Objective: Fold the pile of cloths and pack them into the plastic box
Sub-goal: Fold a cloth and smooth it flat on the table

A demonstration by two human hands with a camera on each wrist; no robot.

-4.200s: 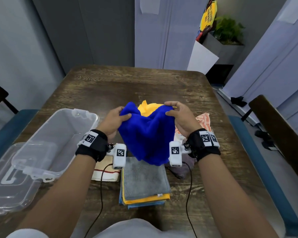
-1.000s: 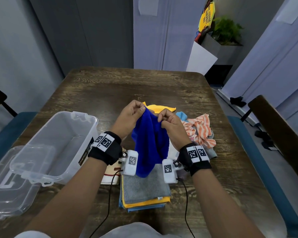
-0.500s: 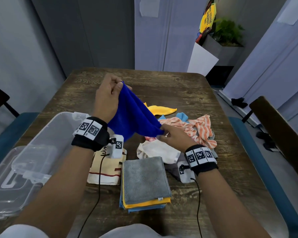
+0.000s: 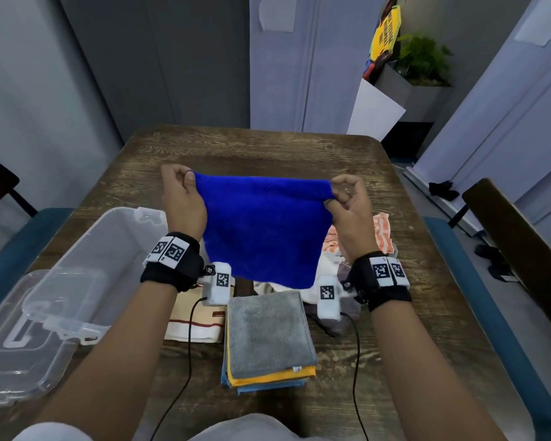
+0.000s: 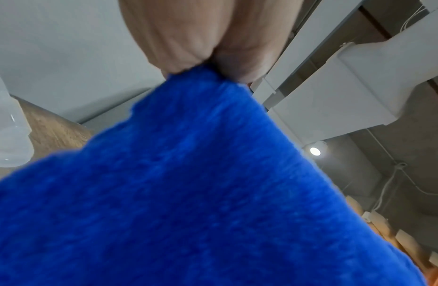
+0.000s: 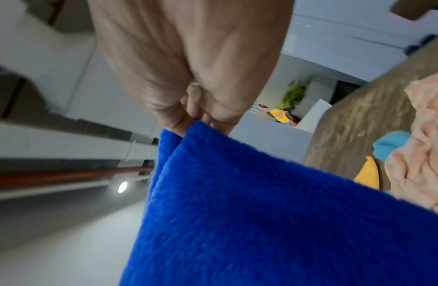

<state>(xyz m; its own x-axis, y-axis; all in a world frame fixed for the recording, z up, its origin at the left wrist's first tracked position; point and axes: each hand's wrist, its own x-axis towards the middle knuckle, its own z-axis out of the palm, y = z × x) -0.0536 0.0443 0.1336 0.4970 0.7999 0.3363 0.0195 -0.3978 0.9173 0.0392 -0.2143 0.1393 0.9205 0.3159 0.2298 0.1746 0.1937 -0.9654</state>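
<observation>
A bright blue cloth [image 4: 261,230] hangs doubled over in the air above the table, stretched flat between both hands. My left hand [image 4: 182,192] pinches its top left corner, and my right hand [image 4: 347,198] pinches the top right corner. The wrist views show the blue cloth [image 5: 188,193] [image 6: 262,212] pinched close up. Below it lies a folded stack [image 4: 271,338] with a grey cloth on top, then yellow and light blue. The clear plastic box [image 4: 86,268] stands open at the left. Unfolded cloths [image 4: 380,230], orange-striped and white, lie at the right, partly hidden.
The box's clear lid [image 4: 19,338] lies at the table's near left corner. A folded cream cloth with a red stripe [image 4: 194,323] lies left of the stack. Chairs stand on both sides of the wooden table [image 4: 268,148].
The hands have moved apart and level, spreading the blue cloth flat between them; half a second ago it ran slantwise from the raised left hand to the low right hand.
</observation>
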